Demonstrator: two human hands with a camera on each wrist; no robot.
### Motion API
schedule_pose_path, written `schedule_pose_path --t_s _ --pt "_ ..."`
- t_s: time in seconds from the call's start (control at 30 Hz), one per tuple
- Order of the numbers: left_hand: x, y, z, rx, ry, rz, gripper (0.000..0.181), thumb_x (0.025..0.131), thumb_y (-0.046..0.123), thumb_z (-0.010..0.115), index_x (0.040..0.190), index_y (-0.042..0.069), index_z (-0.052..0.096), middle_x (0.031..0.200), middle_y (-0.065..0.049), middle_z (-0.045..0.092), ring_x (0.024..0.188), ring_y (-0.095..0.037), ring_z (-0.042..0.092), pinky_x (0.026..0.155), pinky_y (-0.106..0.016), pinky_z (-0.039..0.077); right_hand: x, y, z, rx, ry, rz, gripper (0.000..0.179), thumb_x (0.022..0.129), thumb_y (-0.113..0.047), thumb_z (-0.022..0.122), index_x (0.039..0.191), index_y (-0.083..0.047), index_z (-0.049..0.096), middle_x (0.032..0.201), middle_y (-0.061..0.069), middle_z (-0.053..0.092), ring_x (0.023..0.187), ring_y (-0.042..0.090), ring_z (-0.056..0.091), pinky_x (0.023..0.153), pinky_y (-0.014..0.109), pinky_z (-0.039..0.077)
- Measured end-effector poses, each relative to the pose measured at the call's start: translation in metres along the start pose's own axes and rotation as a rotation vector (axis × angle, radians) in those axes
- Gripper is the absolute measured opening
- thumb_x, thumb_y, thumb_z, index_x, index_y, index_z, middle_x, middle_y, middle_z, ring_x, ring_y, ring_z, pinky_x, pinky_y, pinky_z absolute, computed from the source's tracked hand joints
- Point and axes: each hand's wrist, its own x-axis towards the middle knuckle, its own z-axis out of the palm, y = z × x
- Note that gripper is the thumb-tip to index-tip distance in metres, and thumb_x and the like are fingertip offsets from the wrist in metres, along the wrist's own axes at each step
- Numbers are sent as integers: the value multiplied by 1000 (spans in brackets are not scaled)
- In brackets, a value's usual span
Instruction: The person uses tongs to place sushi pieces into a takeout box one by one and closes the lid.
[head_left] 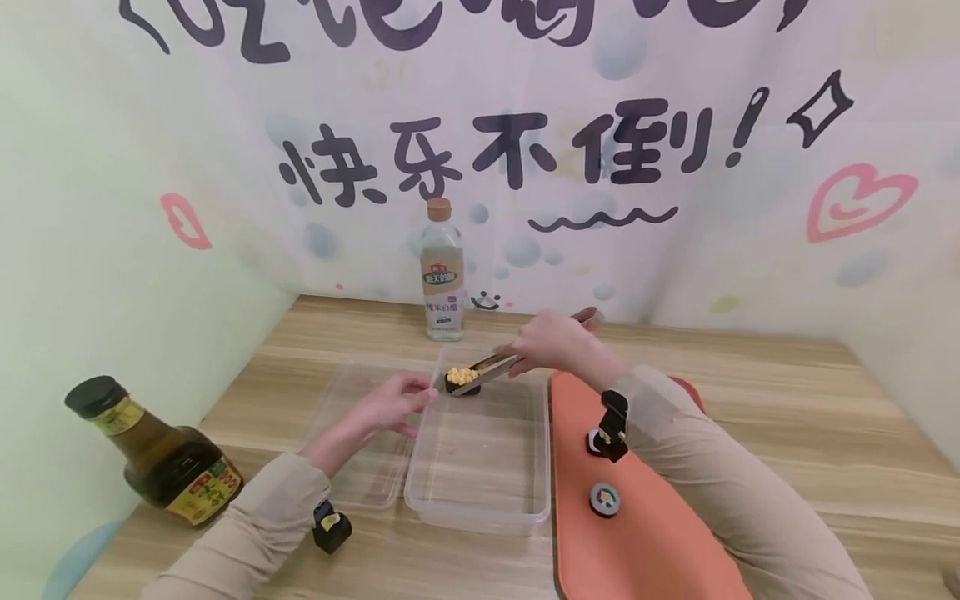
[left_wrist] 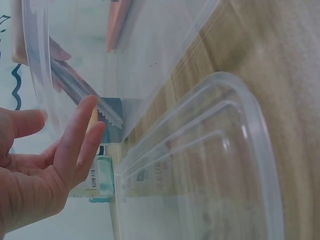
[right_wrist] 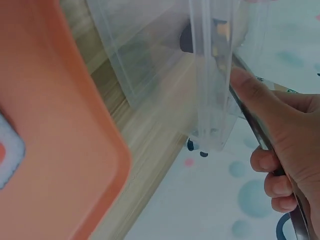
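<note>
My right hand (head_left: 551,340) grips metal tongs (head_left: 495,371), fingers and thumb wrapped around the arms. The tongs' tips are at a dark seaweed-wrapped sushi piece topped with yellow corn (head_left: 462,377), inside the far left corner of a clear plastic container (head_left: 480,510). Through the container wall, the right wrist view shows that hand (right_wrist: 285,135) and the tongs (right_wrist: 260,130). My left hand (head_left: 392,403) is beside the container's left wall, fingertips right at the rim. In the left wrist view its fingers (left_wrist: 75,140) extend along the outside and the thumb lies near the rim.
A clear lid (head_left: 367,475) lies left of the container. To the right, an orange tray (head_left: 600,558) bears a sushi roll (head_left: 604,499) and another piece (head_left: 596,442) partly behind the wrist camera. A vinegar bottle (head_left: 442,283) stands behind; a dark sauce bottle (head_left: 176,462) stands left.
</note>
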Motion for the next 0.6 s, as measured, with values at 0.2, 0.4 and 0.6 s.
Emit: schedule_pose_path --t_s 0.2,0.4,0.6 --pt "-2 1 1 6 8 -20 41 96 16 45 127 -10 39 129 -29 42 109 -36 49 74 -38 59 -17 4 3 30 61 40 58 78 -64 52 118 -24 60 58 -2 60 44 10 46 34 22 25" --pt "-2 1 0 -3 19 -41 41 96 17 44 127 -8 39 128 -28 43 113 -38 48 73 -35 59 -55 19 1 167 134 133 56 78 -59 57 117 -18 60 62 1 61 41 13 45 34 25 37" --pt "-4 1 1 -7 26 -43 41 96 17 44 128 -8 38 128 -28 43 113 -39 48 72 -34 59 -112 38 4 226 79 313 57 78 -60 58 121 -21 56 63 1 57 44 14 41 43 27 41"
